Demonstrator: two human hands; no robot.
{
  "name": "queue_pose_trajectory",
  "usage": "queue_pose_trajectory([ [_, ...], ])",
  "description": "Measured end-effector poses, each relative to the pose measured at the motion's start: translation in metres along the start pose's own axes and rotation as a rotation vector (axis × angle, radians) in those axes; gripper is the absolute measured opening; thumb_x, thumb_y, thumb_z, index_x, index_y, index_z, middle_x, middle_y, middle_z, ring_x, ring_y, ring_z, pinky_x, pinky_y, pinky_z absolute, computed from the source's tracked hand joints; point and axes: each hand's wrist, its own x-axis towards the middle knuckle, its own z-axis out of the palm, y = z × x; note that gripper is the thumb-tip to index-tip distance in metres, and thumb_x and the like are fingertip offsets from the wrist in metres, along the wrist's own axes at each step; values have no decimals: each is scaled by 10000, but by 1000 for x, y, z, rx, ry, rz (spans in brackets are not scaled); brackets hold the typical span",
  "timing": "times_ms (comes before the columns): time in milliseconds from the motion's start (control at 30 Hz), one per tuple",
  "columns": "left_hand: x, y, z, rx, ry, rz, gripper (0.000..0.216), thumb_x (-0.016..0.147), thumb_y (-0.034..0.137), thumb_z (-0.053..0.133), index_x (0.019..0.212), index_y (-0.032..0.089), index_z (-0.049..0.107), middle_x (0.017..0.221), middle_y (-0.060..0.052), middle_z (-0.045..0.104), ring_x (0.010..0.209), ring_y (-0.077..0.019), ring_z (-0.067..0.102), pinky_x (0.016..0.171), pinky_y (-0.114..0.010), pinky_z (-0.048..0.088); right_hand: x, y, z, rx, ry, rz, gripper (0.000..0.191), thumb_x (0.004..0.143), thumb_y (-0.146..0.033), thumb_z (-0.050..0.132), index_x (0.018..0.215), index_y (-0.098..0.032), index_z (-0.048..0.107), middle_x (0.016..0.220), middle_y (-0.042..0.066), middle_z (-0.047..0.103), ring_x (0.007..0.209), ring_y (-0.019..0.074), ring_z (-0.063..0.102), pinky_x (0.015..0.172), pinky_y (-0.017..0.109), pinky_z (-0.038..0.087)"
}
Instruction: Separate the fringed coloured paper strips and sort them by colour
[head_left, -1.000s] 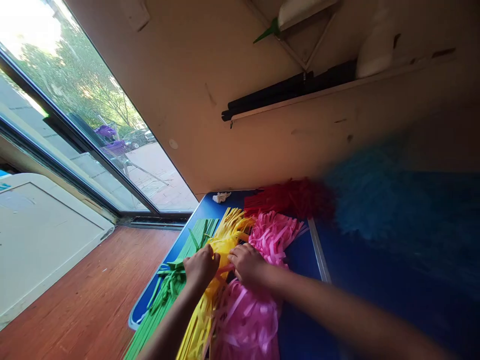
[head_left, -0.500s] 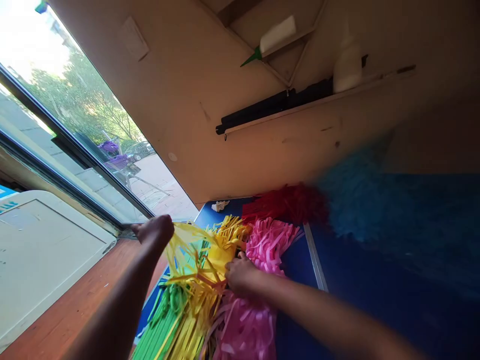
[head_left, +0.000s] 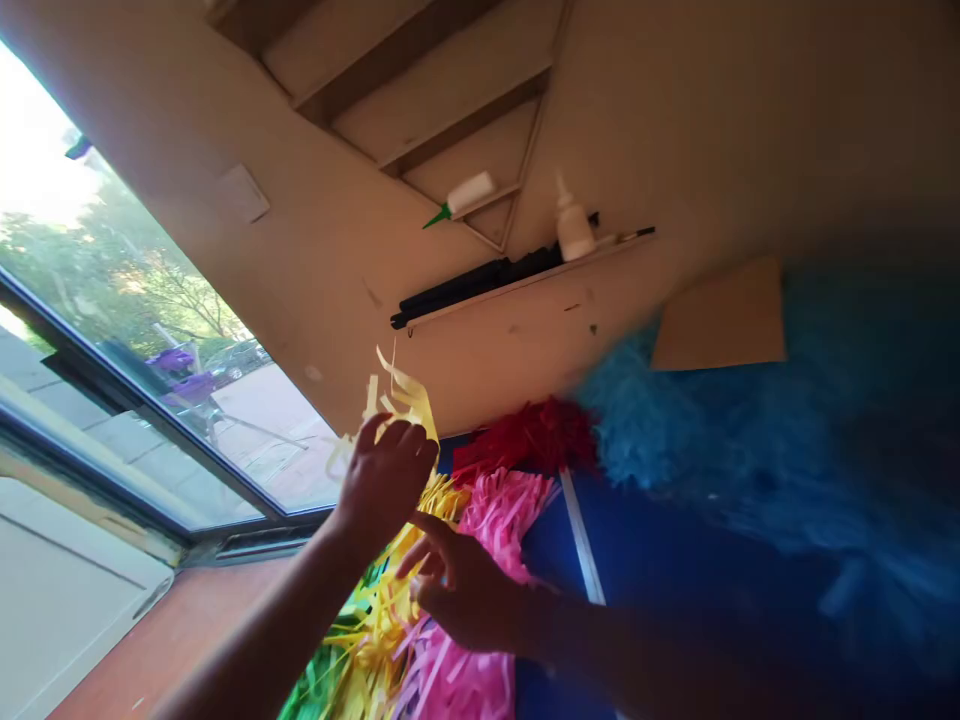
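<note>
My left hand (head_left: 386, 475) is raised over the far end of the table, its fingers closed on a pale yellow paper fringe (head_left: 412, 395) whose loose strips stick up past the knuckles. Just below and to the right is my right hand (head_left: 465, 585), fingers bent and apart, with nothing visible in them. Under both hands lies a heap of yellow paper fringe (head_left: 379, 610). Green fringe (head_left: 311, 685) lies to its left. Pink fringe (head_left: 502, 520) runs along its right side, partly covered by my right hand.
A red fringe bundle (head_left: 525, 440) and a big fluffy blue pile (head_left: 645, 420) lie farther back on the blue table (head_left: 555, 560). On the wall, a narrow ledge (head_left: 487, 300) holds black rods and a white bottle (head_left: 574, 228). A window (head_left: 187, 330) is at left.
My left hand has swung right and up with the yellow fringe, lifting it off the heap. My right hand has come off the heap, its fingers loosened. The view has shifted right.
</note>
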Motion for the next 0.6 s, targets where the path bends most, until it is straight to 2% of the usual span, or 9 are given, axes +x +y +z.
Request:
queue_pose_trajectory([
  [67, -7, 31, -15, -77, 82, -38, 178, 847, 117, 511, 774, 225, 633, 751, -2, 660, 797, -214, 625, 1013, -448, 341, -21, -10, -6, 58, -21, 40, 680, 724, -59, 535, 1377, -235, 459, 938, -8, 696, 716, 147, 621, 614, 238, 474],
  [133, -16, 58, -31, -98, 143, -103, 148, 844, 123, 519, 806, 224, 621, 802, -9, 689, 849, -229, 632, 989, -453, 343, -44, -11, -14, 79, 12, 121, 577, 730, -73, 550, 1286, -219, 513, 870, -21, 661, 674, 134, 586, 582, 226, 439],
  [233, -35, 98, -50, -120, 267, -215, 116, 880, 159, 540, 842, 234, 618, 869, -12, 727, 886, -251, 627, 917, -450, 364, -88, -7, -30, 92, 162, 295, 361, 730, -90, 560, 1076, -190, 574, 765, -41, 583, 625, 117, 519, 555, 216, 396],
  [300, -50, 128, -58, -211, 330, -276, 96, 895, 184, 553, 864, 240, 623, 879, -17, 736, 881, -254, 625, 901, -440, 379, -126, -4, -36, 92, 291, 336, 238, 723, -96, 563, 942, -190, 573, 723, -48, 531, 625, 116, 493, 571, 220, 391],
  [367, -67, 158, -61, -314, 365, -305, 103, 893, 183, 547, 920, 232, 634, 937, -47, 744, 925, -264, 623, 913, -437, 392, -165, -1, -38, 62, 395, 326, 244, 694, -99, 591, 917, -198, 573, 743, -45, 519, 661, 125, 494, 625, 237, 415],
  [433, -86, 184, -60, -379, 385, -324, 127, 886, 187, 552, 973, 221, 637, 975, -72, 749, 952, -270, 625, 909, -431, 403, -198, 2, -35, 35, 443, 357, 284, 675, -111, 626, 943, -196, 586, 796, -26, 546, 721, 146, 520, 686, 265, 445],
  [533, -111, 202, -57, -424, 376, -300, 144, 882, 212, 558, 1004, 226, 633, 976, -69, 765, 950, -267, 646, 893, -425, 405, -220, 6, -30, 62, 372, 384, 223, 739, -147, 633, 959, -187, 629, 897, 17, 623, 876, 199, 592, 788, 311, 487],
  [600, -127, 198, -57, -428, 367, -255, 149, 872, 228, 555, 1000, 243, 632, 955, -47, 775, 929, -255, 668, 900, -423, 398, -214, 7, -25, 24, 260, 264, 146, 834, -195, 615, 967, -223, 667, 959, 11, 665, 964, 211, 618, 817, 314, 507],
])
